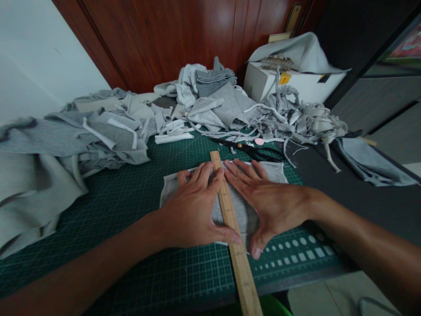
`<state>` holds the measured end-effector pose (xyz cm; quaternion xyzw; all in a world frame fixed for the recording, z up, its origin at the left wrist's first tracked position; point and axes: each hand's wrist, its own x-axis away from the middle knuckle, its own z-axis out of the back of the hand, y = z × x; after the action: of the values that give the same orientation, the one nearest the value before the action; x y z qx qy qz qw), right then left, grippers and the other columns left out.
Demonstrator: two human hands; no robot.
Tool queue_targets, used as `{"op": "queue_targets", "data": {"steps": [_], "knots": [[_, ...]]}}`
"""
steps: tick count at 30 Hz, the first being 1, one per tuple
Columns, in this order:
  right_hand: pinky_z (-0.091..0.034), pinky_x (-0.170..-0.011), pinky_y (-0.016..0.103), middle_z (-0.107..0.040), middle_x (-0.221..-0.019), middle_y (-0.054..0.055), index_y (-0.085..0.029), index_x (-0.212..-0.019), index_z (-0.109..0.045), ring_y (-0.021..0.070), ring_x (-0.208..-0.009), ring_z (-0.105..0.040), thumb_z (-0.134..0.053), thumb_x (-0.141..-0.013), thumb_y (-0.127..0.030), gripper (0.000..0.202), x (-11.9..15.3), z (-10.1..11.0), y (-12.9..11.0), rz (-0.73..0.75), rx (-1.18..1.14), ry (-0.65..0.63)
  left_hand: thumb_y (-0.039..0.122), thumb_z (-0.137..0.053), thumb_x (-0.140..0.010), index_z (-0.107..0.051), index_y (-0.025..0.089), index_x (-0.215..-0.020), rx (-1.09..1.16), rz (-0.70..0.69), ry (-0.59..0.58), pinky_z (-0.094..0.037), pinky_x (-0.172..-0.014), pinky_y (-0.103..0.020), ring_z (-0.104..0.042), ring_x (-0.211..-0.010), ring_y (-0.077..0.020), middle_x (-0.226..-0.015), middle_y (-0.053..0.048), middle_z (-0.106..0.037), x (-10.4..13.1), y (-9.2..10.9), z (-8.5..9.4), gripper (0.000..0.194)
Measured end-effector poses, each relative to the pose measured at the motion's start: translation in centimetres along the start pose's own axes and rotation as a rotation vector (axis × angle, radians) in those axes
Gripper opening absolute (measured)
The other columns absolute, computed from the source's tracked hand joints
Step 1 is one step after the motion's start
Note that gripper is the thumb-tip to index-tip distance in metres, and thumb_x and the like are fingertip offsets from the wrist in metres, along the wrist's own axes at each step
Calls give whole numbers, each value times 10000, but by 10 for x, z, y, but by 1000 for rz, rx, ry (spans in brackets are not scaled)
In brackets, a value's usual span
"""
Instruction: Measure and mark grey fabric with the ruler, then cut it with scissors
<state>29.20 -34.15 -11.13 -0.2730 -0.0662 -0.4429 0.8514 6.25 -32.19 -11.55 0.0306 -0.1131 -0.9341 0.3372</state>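
Observation:
A wooden ruler lies lengthwise across a piece of light grey fabric, its near end sticking out past the table edge. My left hand is spread on the fabric, with its thumb and some fingertips resting on the ruler. To the right of the ruler, my right hand lies flat with fingers apart, pressing the fabric and holding nothing. Just beyond the fabric rest black scissors, their handles close to its far edge. Parts of the fabric are hidden under both hands.
A green cutting mat covers much of the table. Grey cloth is heaped at left and back, with tangled fabric strips at back right. Behind them stands a white box. Folded grey fabric lies far right.

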Motion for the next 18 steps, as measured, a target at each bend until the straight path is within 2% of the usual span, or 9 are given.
{"op": "queue_targets", "data": {"steps": [7,13,18], "knots": [[225,-1180,695,228,-1699,251,-15,-1631,177,467,-1537,296,-749,-679,-804,1545,1,0,-3,31,3,2,930,-700,-576,-283,66,-1631,31,21,-17,-218,-1196,-679,-245,-1530,-515,-1684,-275,-250,-3,0,-2,1426],[224,-1188,677,252,-1690,246,0,-1627,173,450,-1542,296,-802,-646,-695,1547,2,0,-10,-9,37,3,916,-708,-574,-270,114,-1640,91,38,-4,-203,-1191,-710,-247,-1528,-527,-1685,-263,-243,-3,-2,-4,1404],[182,-1196,707,231,-1693,260,24,-1627,143,467,-1546,271,-817,-634,-611,1520,2,-1,-18,-36,41,10,897,-689,-616,-281,88,-1627,69,-14,7,-234,-1177,-704,-259,-1527,-505,-1670,-279,-266,-1,-5,-5,1358]]}}
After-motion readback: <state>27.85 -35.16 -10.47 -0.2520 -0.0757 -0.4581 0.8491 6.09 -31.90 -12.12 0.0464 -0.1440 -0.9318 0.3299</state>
